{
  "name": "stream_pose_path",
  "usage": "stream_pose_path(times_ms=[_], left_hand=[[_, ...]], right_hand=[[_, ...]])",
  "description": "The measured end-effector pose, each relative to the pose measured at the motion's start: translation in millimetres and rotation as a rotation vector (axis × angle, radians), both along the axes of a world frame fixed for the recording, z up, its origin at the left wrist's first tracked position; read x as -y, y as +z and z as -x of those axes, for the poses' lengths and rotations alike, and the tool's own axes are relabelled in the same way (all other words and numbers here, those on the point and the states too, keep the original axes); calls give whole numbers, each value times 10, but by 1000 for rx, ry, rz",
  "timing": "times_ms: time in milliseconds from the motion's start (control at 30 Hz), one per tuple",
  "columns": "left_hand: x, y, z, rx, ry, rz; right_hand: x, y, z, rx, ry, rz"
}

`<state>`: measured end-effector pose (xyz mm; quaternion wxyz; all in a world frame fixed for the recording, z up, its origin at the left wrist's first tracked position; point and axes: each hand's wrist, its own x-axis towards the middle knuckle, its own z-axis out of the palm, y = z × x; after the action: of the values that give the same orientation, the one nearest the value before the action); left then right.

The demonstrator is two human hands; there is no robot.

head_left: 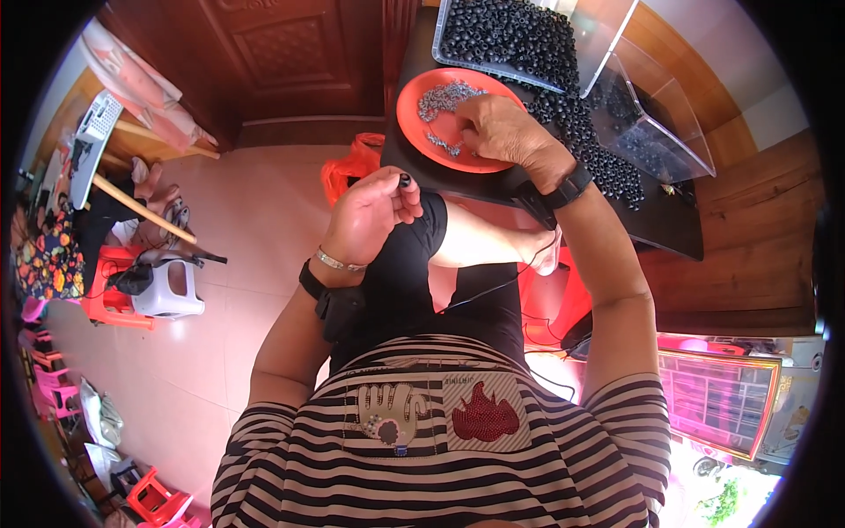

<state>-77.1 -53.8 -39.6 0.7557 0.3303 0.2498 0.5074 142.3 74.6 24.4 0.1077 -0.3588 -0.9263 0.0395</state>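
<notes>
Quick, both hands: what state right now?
Left hand: partly curled, holding a small black piece.
Right hand: down at the orange plate; cannot tell whether it grips anything.

From my remote seat I see the left hand (374, 211) turned palm-up, fingers curled in toward the thumb above a bent elbow, while over here the right hand (502, 130) sits farther forward, back uppermost, fingers bent down, right forearm (603, 242) stretched out behind.
</notes>
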Motion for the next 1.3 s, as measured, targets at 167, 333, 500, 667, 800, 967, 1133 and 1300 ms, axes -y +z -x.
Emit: stream_pose_path(times_ms=[167, 333, 500, 667, 800, 967, 1133, 1300], left_hand=[[-59, 109, -120, 77, -39, -58], [-60, 155, -193, 135, -56, -117], [-26, 165, -276, 125, -68, -108], [46, 155, -352, 144, -17, -29], [115, 52, -364, 154, -13, -2], [187, 44, -393, 39, 5, 26], [219, -13, -398, 53, -8, 35], [227, -43, -411, 30, -22, 36]], right_hand=[[23, 78, -59, -244, -157, 230], [442, 230, 4, -772, -4, 630], [906, 214, 101, -1016, 33, 780], [1118, -20, 231, -1203, 107, 794], [1088, -209, 296, -998, 159, 48], [1224, -343, 313, -1286, 8, 528], [1260, -539, 301, -1262, -24, 547], [1294, -574, 268, -1231, -34, 419]])
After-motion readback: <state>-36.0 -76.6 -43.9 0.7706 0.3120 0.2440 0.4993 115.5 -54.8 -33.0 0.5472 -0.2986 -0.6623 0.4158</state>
